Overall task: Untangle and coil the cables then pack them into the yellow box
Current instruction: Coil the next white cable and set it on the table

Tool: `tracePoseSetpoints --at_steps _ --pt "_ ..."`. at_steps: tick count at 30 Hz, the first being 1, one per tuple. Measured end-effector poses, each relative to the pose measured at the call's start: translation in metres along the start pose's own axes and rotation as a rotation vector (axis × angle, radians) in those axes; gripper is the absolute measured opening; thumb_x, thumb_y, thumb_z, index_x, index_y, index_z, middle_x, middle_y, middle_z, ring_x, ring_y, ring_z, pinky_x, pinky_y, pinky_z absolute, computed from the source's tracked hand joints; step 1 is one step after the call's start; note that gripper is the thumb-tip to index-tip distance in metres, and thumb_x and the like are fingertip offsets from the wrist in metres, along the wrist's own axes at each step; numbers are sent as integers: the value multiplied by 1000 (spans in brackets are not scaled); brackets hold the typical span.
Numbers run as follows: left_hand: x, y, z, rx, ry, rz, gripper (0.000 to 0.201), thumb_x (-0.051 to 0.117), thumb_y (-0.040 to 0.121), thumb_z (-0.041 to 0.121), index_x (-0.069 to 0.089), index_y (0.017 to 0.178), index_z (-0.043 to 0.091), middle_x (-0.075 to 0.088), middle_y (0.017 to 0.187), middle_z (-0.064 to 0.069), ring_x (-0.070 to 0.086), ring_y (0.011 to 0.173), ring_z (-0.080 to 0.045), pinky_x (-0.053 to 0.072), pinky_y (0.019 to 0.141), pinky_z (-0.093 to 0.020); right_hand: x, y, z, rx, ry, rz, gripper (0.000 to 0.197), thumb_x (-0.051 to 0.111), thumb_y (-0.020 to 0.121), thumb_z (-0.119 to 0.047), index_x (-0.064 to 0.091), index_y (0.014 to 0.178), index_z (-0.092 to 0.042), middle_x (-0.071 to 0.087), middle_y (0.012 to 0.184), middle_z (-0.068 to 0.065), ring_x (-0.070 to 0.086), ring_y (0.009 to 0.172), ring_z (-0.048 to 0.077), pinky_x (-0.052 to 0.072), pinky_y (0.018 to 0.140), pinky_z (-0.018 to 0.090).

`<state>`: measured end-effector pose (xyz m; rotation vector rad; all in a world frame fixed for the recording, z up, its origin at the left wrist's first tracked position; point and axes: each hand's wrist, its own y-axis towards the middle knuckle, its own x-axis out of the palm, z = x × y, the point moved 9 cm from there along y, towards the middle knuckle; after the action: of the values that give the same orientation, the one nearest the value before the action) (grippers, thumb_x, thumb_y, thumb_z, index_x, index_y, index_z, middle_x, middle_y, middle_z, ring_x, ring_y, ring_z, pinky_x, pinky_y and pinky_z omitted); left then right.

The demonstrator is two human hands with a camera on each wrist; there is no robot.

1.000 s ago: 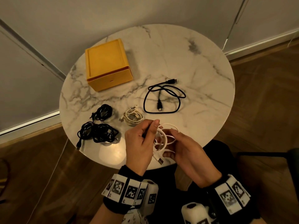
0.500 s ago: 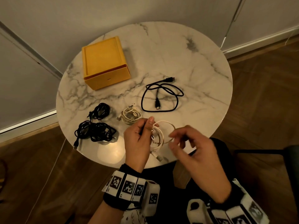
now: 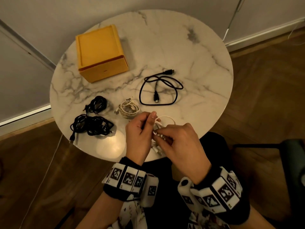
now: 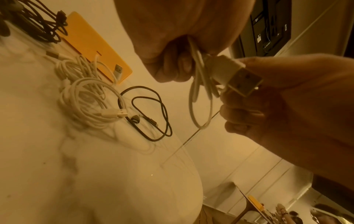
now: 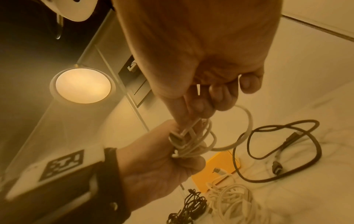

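Observation:
A small white cable (image 3: 165,119) is wound into loops above the table's near edge. My left hand (image 3: 148,123) grips the bunched loops between thumb and fingers. My right hand (image 3: 160,135) pinches the cable's end at the USB plug (image 4: 239,77), right against the loops (image 4: 199,97). The closed yellow box (image 3: 100,52) stands at the back left of the marble table (image 3: 189,52). On the table lie a loose black cable (image 3: 160,90), a coiled white cable (image 3: 127,109) and two black bundles (image 3: 97,104) (image 3: 91,126).
The round table's near edge runs just under my hands, with dark wooden floor around it. A lamp's bright reflection (image 3: 110,146) lies on the near left of the tabletop. A dark chair (image 3: 293,159) is at the right.
Half a second ago my right hand was off the cable with its fingers spread. It has come back and now pinches the plug end. My left hand has kept hold of the loops.

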<state>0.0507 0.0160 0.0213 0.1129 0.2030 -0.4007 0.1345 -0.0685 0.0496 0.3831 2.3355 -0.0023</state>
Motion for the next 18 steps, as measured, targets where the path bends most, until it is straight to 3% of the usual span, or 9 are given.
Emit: tracePoseSetpoints --at_steps 3,7,10,12,15,18 --pt "3 0 -2 -12 -26 7 23 53 97 17 64 78 8 62 69 -9 54 64 -9 44 60 -22 -4 0 0 -11 -37 60 21 58 86 -29 68 71 -19 56 58 -6 55 55 19 43 62 38" --pt "-3 5 -14 -101 -133 74 20 54 97 17 62 84 4 55 63 -12 48 57 -18 40 55 -28 -10 -5 -19 -117 -3 115 20 56 88 -29 70 84 -16 56 72 -4 56 70 16 36 66 34" --pt "-9 14 -22 -174 -183 129 17 55 97 17 59 82 9 45 47 5 36 40 -10 30 42 -21 -5 -13 -26 -236 116 55 19 59 92 -23 69 98 -9 57 96 4 57 87 21 46 74 37" --pt "-8 18 -21 -131 -118 121 16 56 96 16 60 85 6 44 42 8 34 37 -6 28 40 -20 -1 -18 -26 -278 201 15 18 59 94 -17 68 103 -4 59 105 7 59 94 21 49 79 35" --pt "4 14 -14 -35 -1 31 17 57 96 20 63 84 10 51 49 10 41 43 -8 34 45 -25 -9 -20 -28 -259 341 52 17 58 95 -12 67 101 0 65 102 7 62 93 17 50 80 28" --pt "7 14 -21 -36 79 13 19 58 96 24 65 84 11 57 59 4 50 52 -12 42 51 -33 -22 -20 -33 -241 472 74 15 59 94 -10 67 98 2 66 95 7 63 87 16 49 77 25"
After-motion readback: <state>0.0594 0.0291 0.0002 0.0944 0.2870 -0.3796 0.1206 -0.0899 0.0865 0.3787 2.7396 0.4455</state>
